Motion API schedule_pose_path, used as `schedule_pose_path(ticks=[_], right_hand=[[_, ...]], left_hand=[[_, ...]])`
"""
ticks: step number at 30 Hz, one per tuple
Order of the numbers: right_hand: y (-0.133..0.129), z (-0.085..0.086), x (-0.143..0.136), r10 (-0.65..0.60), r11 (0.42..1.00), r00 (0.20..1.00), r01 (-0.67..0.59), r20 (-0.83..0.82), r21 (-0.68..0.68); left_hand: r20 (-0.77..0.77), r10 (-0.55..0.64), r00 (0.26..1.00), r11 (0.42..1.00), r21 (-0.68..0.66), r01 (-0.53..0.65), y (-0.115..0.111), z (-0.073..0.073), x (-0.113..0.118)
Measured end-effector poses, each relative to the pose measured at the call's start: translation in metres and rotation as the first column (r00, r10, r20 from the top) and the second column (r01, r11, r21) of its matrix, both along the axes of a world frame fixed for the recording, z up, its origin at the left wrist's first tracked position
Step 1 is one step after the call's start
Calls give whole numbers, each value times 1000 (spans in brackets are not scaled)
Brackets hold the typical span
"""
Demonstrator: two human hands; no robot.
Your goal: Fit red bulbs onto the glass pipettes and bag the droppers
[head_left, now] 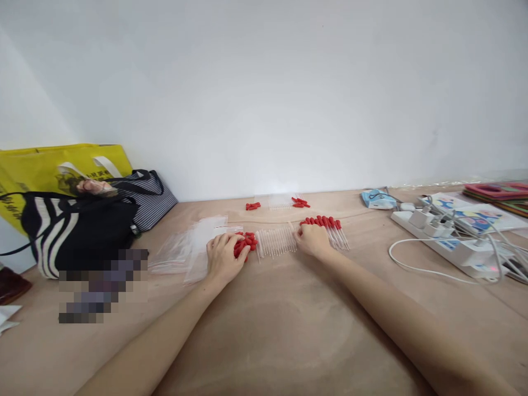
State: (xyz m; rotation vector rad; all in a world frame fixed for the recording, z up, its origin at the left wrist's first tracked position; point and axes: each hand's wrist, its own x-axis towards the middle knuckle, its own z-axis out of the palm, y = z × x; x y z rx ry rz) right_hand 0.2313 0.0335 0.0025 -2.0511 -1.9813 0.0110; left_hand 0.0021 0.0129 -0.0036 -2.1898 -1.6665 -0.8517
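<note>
At the near end of a small pile of red rubber dropper bulbs (pixel 249 238), my left hand (pixel 223 257) curls its thumb and fingers around some of them. My right hand (pixel 312 240) is closed in a pinch at the right end of a row of clear thin dropper tubes (pixel 275 242). A slim tube (pixel 291 225) pokes up at its fingertips; the rest of it is hidden. Just right of that hand lies a row of droppers with red bulbs fitted (pixel 338 235), partly covered by the hand.
Clear zip bags (pixel 200 242) lie left of the bulbs. Farther back are more red bulbs (pixel 253 207) and tubes (pixel 280 202). A power strip (pixel 445 242) with cables and a blue mask (pixel 378 199) lie right. Bags (pixel 82 236) stand left, against the wall.
</note>
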Motion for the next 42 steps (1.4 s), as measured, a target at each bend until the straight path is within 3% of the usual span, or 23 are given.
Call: schedule_pose_path(ticks=[2,4,6,8,14,19,23,27,30,33,35,38,40,42], right_hand=[[-12,0,3,178,983,984,-177,-13,44],[-25,-2,7,399,912,917,-395,-17,112],[-36,-8,13,562,817,827,-553,-12,165],[-43,-13,17,635,761,772,-621,-20,189],[-43,-25,21,677,728,729,-643,-101,240],[-40,-29,21,686,720,715,-642,-134,265],[-41,-31,20,687,721,710,-637,-157,274],[-42,-32,17,679,727,714,-622,-173,290],[-42,-32,17,682,722,715,-622,-157,304],[-42,-33,17,682,720,715,-623,-152,305],[-42,-32,17,680,723,717,-623,-151,300],[-43,-31,17,683,722,715,-631,-147,286],[-44,-30,17,686,719,713,-636,-145,279],[-44,-30,18,684,722,714,-634,-150,278]], left_hand=[[24,14,1000,1000,-16,-13,4,4,-5],[42,-8,999,998,-56,11,13,10,-13],[2,-112,994,985,-130,111,27,17,-20],[-105,-258,960,947,-223,230,45,24,-23],[-220,-485,847,831,-419,367,88,39,-11],[-236,-567,789,746,-553,371,100,43,2],[-212,-580,787,713,-599,365,101,43,6],[-152,-558,816,723,-571,388,102,49,3],[-91,-510,855,773,-486,409,92,57,1],[54,-455,889,835,-321,447,65,57,6],[354,-468,810,831,-135,539,38,48,13],[536,-490,687,744,-153,650,-2,27,22],[522,-488,700,739,-180,649,-21,13,24],[432,-479,764,763,-224,606,-33,4,22]])
